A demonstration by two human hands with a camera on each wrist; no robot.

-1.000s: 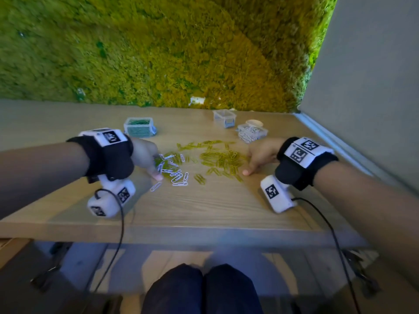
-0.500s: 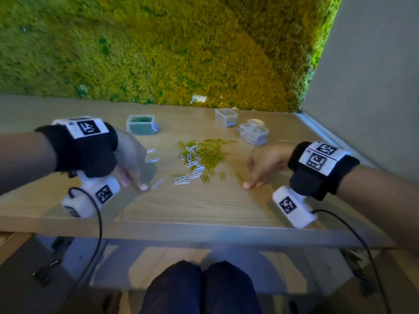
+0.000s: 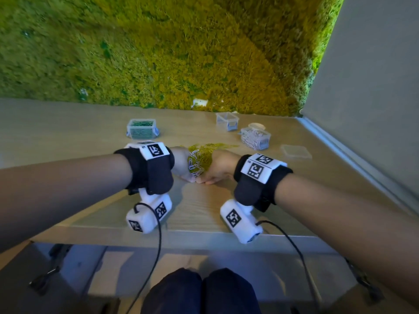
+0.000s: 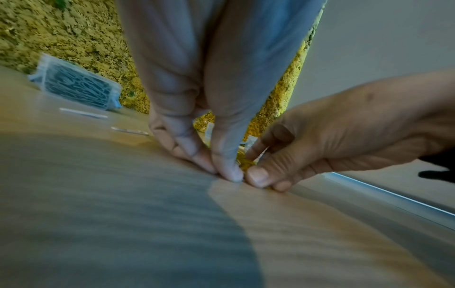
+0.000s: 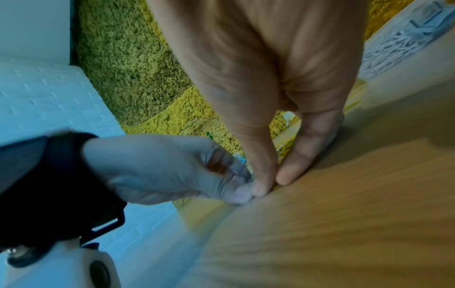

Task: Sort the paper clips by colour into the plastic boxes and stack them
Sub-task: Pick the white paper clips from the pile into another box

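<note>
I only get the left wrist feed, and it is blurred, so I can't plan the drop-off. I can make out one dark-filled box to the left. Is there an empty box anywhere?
Observer: Yes. A clear plastic box that looks empty stands at the back of the table, right of centre.
Operator: Where did the white clips go?
Observer: Many are in another box, just right of the empty one and nearer to the person.
Operator: What is between the hands?
Observer: The left hand and right hand press in from either side on a pile of yellow clips with some white ones mixed in.
</note>
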